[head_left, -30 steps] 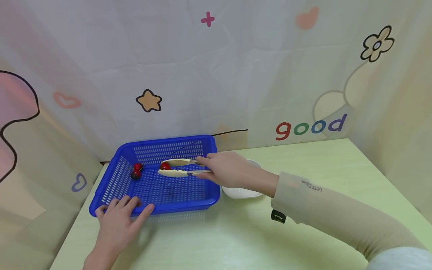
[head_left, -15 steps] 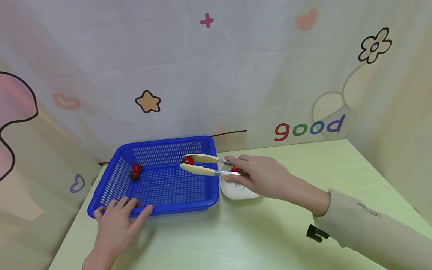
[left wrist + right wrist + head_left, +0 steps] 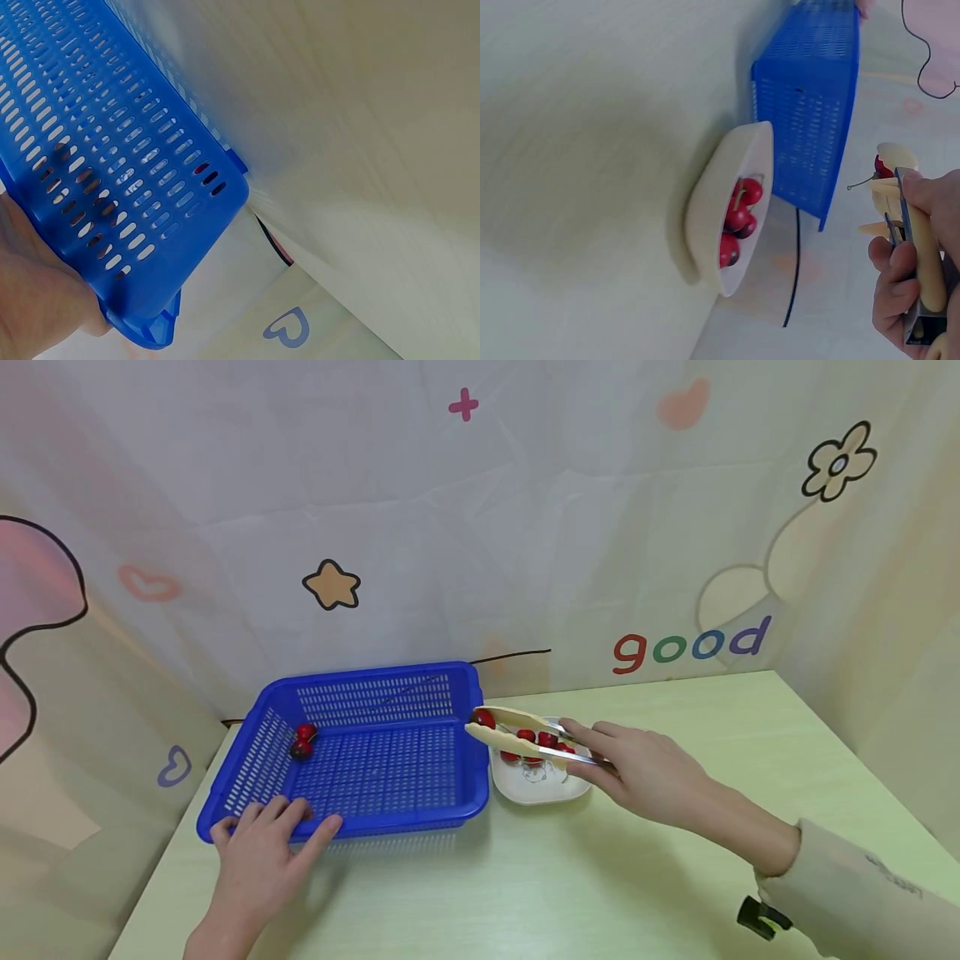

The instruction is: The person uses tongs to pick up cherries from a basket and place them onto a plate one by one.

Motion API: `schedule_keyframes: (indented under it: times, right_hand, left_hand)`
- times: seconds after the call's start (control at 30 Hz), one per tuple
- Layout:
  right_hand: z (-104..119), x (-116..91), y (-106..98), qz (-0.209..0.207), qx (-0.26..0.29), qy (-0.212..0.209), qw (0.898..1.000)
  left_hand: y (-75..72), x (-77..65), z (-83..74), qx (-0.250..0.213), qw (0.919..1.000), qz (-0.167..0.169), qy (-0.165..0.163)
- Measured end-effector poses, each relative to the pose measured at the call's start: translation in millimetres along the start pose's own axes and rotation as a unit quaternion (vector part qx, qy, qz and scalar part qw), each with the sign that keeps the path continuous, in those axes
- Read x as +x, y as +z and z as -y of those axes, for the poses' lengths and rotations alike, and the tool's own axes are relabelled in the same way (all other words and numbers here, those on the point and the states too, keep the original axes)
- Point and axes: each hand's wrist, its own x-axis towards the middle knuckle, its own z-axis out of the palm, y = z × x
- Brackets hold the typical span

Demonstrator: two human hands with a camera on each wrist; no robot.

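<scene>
My right hand [image 3: 648,772] grips a pair of tongs [image 3: 506,739] with cream tips and metal arms. Between the tips is a dark red cherry [image 3: 483,718], above the gap between the basket's right rim and the white dish [image 3: 536,789]; its stem [image 3: 861,182] shows in the right wrist view. Several cherries [image 3: 737,217] lie in the dish. My left hand [image 3: 258,864] holds the near left rim of the blue plastic basket [image 3: 390,823], fingers curled over it. Inside the basket, two cherries [image 3: 303,742] lie against its left side.
Basket and dish stand side by side on a pale green table [image 3: 465,902]. A printed cloth [image 3: 480,543] hangs right behind the table and along both sides. The basket's walls are slotted and rise above its floor.
My right hand has carried the tongs and the cherry rightward, from over the basket to its right rim beside the dish. The dish's cherries have come into sight. The left hand stays put.
</scene>
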Motion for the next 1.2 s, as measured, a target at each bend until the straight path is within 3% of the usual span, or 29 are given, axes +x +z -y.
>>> schedule_keyframes:
  times: [0.3,0.7,0.97,1.2]
  right_hand:
    - [-22.5,-17.8,22.1,0.008,0.001,0.019,1.000]
    - [-36.9,-20.4,46.6,0.037,-0.002,0.016,0.999]
    - [-39.5,-18.6,51.7,0.068,-0.011,0.030,0.997]
    - [-38.7,-12.7,45.3,0.044,0.015,0.025,0.999]
  left_hand:
    - [-1.4,-0.1,-0.6,0.000,1.0000,-0.003,0.000]
    - [0.0,0.2,-0.3,0.004,0.9999,0.008,-0.007]
    - [-0.6,-0.2,-0.4,0.003,1.0000,0.003,-0.008]
    - [-2.1,0.2,-0.7,0.003,1.0000,0.003,-0.009]
